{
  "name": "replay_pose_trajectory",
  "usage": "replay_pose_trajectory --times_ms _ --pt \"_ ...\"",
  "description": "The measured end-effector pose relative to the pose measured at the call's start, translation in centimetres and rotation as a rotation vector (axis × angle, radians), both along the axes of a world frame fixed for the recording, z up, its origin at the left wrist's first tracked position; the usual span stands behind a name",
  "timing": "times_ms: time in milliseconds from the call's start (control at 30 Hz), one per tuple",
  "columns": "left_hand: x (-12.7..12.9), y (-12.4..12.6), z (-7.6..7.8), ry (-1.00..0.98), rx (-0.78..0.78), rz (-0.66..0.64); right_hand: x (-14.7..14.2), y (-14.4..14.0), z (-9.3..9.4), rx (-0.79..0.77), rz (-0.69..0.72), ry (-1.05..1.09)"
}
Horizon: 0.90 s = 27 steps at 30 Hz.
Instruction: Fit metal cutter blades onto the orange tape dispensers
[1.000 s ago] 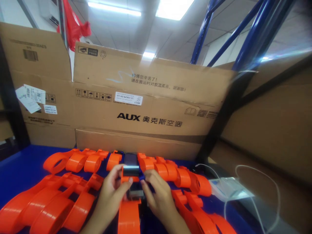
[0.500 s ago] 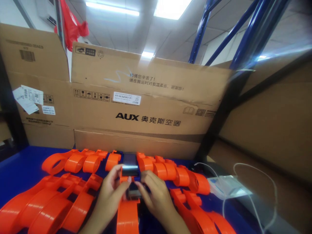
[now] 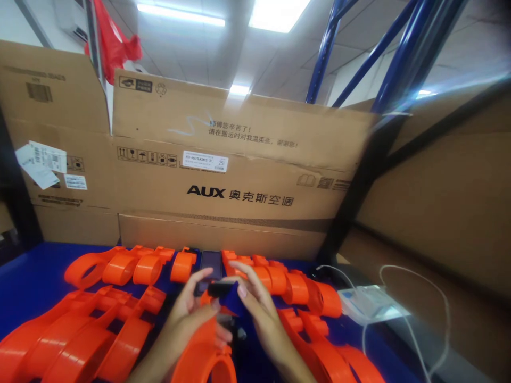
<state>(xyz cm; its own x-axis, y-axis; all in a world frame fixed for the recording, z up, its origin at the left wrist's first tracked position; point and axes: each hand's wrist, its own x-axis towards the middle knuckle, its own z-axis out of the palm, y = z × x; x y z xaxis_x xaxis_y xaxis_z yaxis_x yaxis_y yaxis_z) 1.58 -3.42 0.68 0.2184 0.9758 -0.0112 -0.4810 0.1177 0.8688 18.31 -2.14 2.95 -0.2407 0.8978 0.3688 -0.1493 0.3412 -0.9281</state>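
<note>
An orange plastic tape dispenser (image 3: 198,343) with a ring-shaped body is gripped by my left hand (image 3: 187,311), the thumb lying across its upper part. A dark bar crosses its top end, and a small blue piece (image 3: 231,302) sits at the right of that end. My right hand (image 3: 258,300) has its thumb against the blue piece; its fingers reach behind and are partly hidden. Several more orange tape dispensers (image 3: 80,340) lie in rows on the blue surface (image 3: 27,271), to the left, behind and to the right of my hands.
A dark phone-like slab (image 3: 211,260) stands behind my hands. At the right lie a clear plastic packet (image 3: 373,304) and a white cable (image 3: 443,303). A large cardboard sheet (image 3: 159,186) closes off the back, beside a dark rack post (image 3: 351,197).
The held tape dispenser has turned and tilted, so its ring opening now faces me and its shiny metal strip no longer shows. My right hand has shifted up, with fingers more extended.
</note>
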Motion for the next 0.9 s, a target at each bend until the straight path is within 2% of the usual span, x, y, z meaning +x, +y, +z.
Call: replay_pose_trajectory --times_ms 100,267,367,467,633,767,900 --pt "0.2 -0.7 0.2 -0.033 -0.036 -0.089 -0.1 -0.3 0.1 -0.082 0.135 0.055" --pt "0.1 -1.4 0.4 -0.061 0.039 -0.142 -0.5 -0.2 -0.4 -0.052 0.04 0.033" --pt "0.2 -1.4 0.2 -0.014 0.014 -0.098 -0.9 0.1 -0.8 -0.018 0.008 -0.022" --pt "0.3 -1.3 -0.1 0.034 -0.036 -0.051 -1.4 0.3 -1.1 -0.024 0.013 -0.031" --pt "0.3 -0.9 -0.6 0.013 -0.045 -0.06 -1.5 0.2 -1.2 -0.029 0.044 -0.044" --pt "-0.4 -0.2 -0.8 -0.09 -0.027 -0.103 0.0 0.5 -0.3 0.074 -0.108 -0.276" --pt "-1.5 0.2 -0.7 -0.275 -0.087 -0.087 2.7 0.3 1.4 0.173 -0.371 -0.893"
